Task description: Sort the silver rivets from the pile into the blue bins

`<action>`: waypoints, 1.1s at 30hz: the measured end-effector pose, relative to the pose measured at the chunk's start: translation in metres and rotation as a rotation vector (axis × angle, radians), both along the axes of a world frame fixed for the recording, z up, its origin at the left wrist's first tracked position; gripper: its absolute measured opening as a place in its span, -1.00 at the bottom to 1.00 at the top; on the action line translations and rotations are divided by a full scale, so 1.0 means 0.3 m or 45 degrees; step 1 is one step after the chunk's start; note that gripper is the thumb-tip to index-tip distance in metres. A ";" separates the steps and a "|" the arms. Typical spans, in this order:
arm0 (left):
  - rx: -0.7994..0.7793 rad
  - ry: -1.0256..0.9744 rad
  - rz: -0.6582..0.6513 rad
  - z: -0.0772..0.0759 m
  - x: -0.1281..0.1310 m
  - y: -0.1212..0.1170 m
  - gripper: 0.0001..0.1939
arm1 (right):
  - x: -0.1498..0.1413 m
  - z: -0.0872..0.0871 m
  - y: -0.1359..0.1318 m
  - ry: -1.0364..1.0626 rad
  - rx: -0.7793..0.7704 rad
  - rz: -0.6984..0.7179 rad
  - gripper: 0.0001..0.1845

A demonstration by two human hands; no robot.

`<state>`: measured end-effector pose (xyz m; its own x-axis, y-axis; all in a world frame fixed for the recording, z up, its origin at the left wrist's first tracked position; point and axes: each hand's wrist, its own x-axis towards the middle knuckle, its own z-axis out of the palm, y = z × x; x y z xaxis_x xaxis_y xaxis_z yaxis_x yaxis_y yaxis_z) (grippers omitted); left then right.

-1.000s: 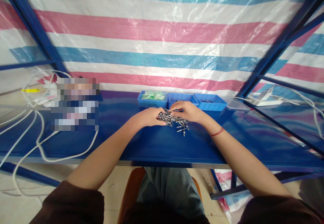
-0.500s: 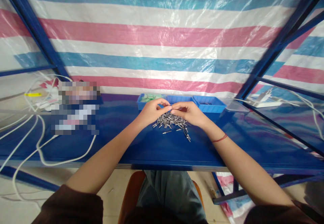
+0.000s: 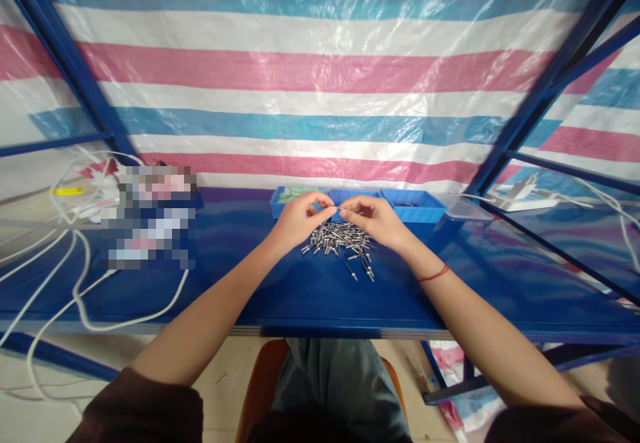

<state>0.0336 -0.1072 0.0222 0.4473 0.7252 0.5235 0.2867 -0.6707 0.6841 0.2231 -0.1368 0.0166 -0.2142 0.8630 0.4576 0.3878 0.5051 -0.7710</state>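
Observation:
A heap of small metal rivets (image 3: 340,241) lies on the blue table (image 3: 300,283) in front of me. Both hands are raised just above the heap's far side, fingertips meeting. My left hand (image 3: 300,217) is closed in a pinch. My right hand (image 3: 376,219) is pinched too, and a thin metal rivet (image 3: 338,210) shows between the two sets of fingertips. A red band circles my right wrist. A few loose rivets (image 3: 361,271) lie at the heap's near edge.
Three blue trays stand in a row behind my hands: left tray (image 3: 281,198) with greenish parts, middle tray (image 3: 350,195), right tray (image 3: 415,204). White cables (image 3: 85,276) loop over the table's left part. A clear lid (image 3: 463,211) lies right of the trays. A striped tarp hangs behind.
My hands rose out of the rivet heap and came together above it, pinching a rivet between the fingertips. A few rivets at the heap's near edge have shifted.

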 end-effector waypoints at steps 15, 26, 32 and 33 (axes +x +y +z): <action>0.035 0.381 -0.046 -0.045 0.011 0.006 -0.69 | 0.144 0.073 0.003 -0.368 0.342 -0.769 -0.79; 0.397 0.761 -0.434 -0.094 0.070 -0.060 -0.73 | 0.391 0.001 0.046 -0.779 0.064 -1.268 -0.57; 0.496 0.763 -0.447 -0.103 0.089 -0.073 -0.73 | 0.323 0.036 0.048 -0.638 0.168 -1.044 -0.71; 0.511 0.747 -0.392 -0.098 0.088 -0.072 -0.72 | 0.303 0.043 0.043 -0.577 0.168 -0.945 -0.76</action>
<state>0.0599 -0.1289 -0.0071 0.8832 0.3282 0.3350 0.2878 -0.9433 0.1652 0.3140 -0.1240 0.0296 0.1957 0.7977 0.5704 0.9062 0.0752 -0.4161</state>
